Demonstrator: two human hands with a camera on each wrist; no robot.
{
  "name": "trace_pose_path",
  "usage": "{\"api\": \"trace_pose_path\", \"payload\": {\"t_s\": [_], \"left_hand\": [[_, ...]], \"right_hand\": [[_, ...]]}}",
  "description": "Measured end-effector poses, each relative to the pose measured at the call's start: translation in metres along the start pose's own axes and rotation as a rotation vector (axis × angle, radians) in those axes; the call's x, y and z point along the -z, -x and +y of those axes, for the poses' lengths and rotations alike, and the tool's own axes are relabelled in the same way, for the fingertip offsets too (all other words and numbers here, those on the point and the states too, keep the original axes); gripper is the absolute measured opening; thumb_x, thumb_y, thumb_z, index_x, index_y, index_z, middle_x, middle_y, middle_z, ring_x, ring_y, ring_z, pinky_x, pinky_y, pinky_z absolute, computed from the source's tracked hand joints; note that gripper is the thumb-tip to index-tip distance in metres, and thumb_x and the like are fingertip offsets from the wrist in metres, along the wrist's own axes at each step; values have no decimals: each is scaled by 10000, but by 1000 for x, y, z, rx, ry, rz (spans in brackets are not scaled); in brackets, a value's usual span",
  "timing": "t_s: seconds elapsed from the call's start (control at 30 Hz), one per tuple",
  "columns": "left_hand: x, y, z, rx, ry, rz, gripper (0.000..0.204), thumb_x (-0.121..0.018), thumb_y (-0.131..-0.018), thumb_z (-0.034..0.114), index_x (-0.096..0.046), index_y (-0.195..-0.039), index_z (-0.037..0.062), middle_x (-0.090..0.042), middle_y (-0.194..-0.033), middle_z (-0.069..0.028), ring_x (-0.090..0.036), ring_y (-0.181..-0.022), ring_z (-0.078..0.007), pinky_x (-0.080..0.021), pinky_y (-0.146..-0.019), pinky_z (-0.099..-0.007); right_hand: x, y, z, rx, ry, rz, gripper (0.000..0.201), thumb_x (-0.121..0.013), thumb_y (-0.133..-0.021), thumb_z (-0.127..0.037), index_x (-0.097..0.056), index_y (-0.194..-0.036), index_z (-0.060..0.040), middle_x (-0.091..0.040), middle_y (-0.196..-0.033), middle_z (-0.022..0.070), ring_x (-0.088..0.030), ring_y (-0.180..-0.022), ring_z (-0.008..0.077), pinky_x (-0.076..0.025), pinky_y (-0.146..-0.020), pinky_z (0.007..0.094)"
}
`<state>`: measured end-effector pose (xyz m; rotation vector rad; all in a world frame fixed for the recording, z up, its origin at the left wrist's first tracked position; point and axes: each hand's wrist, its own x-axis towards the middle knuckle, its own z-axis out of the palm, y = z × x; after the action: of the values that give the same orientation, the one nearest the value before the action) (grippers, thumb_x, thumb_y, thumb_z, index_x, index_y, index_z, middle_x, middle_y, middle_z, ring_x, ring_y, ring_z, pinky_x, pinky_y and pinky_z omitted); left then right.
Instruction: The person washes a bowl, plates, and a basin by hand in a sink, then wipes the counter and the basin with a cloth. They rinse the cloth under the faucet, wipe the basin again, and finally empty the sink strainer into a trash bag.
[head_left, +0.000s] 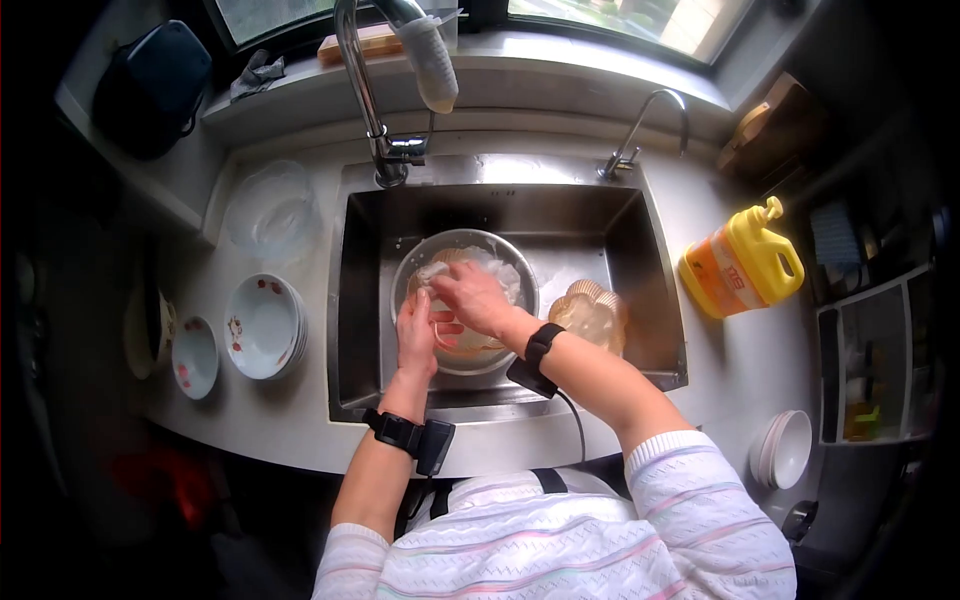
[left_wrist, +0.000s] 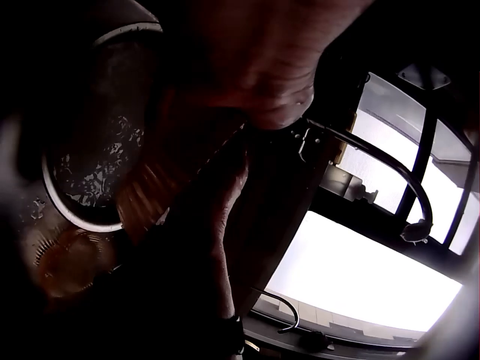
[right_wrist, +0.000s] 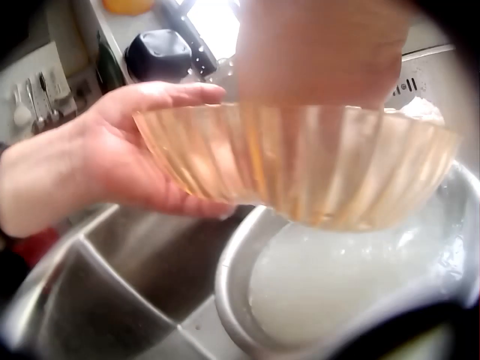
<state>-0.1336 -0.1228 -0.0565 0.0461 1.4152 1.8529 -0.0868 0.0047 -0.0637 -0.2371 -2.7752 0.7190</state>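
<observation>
While the left hand [right_wrist: 139,154] clasps a ribbed bowl [right_wrist: 322,176], the right hand [head_left: 475,298] reaches inside.
A metal basin [right_wrist: 231,289] sits below; right grip unclear.

At six o'clock in the head view, the white knit top [head_left: 510,552] has pink, teal and lavender stripes, zigzag stitching and ribbed cuffs [head_left: 664,449]. Black straps [head_left: 551,482] cross it. Black wristbands [head_left: 543,343] carry dark boxes [head_left: 434,447]; a thin black cable [head_left: 580,425] trails from the right one.
</observation>
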Motion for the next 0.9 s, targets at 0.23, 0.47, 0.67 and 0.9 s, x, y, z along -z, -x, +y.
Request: {"api": "trace_pose_path", "payload": {"t_s": [0.23,0.47,0.67,0.9], "left_hand": [[-12,-3,-14,-151,-129,170,399,-450,-897,387,-430,-1101,45,-556,-743,-99,-578,-547,-154,-466,-392,-229],[-5,-11,-17,-241,-173,78,365,-457,-911,324,-471,-1112,20,-543,-872,-56,-530,-756,-103,-458,-596,-222],[10,-27,-20,-296,-61,131,356,-412,-928,357,-495,-1078,46,-578,-861,-49,-559,-673,-100,-460,-582,-224],[0,-8,0,-156,-106,53,436,-371,-927,402,-379,-1230,89,-564,-756,-113,-599,-560,-177,-484,-450,-249]], "right_hand": [[-1,15,10,-444,-100,-99,207,-525,-802,-209,-552,-918,-40,-548,-952,234,-556,-862,391,-450,-731,449],[2,9,-21,-302,-514,84,186,-543,-778,-175,-565,-858,-8,-553,-860,237,-540,-804,384,-434,-695,416],[4,25,-10,-89,-473,-209,155,-597,-702,-120,-626,-837,-51,-552,-812,196,-538,-759,362,-441,-678,392],[25,26,2,-190,-41,-460,188,-522,-709,-65,-645,-851,-46,-620,-890,186,-594,-855,345,-474,-750,398]]}}
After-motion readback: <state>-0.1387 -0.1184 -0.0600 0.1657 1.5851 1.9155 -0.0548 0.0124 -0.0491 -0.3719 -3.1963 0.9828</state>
